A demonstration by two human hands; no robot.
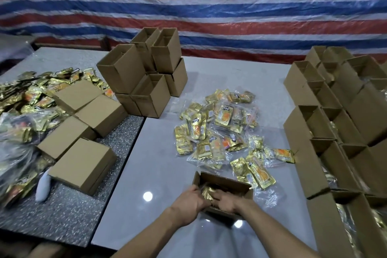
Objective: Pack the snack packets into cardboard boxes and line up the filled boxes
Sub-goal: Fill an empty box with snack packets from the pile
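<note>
Now both hands sit in the open box (227,182) at near centre: our left hand (189,199) and right hand (227,202) curl their fingers round gold snack packets (206,191) inside it. Risk: forcing the bundle down could bulge the walls or spill packets. The loose pile (219,128) lies just beyond; filled boxes (314,130) line the right

Open box (225,184) at the near worktop (155,153) edge, brown cardboard, gold packets (206,191) inside. Loose packets (219,132) just behind it, scattered: gold foil, orange print, some in clear bags. Filled boxes (326,123) in rows at right, tops open. Empty boxes (146,73) stacked at rear — closed boxes (83,163) left.
</note>
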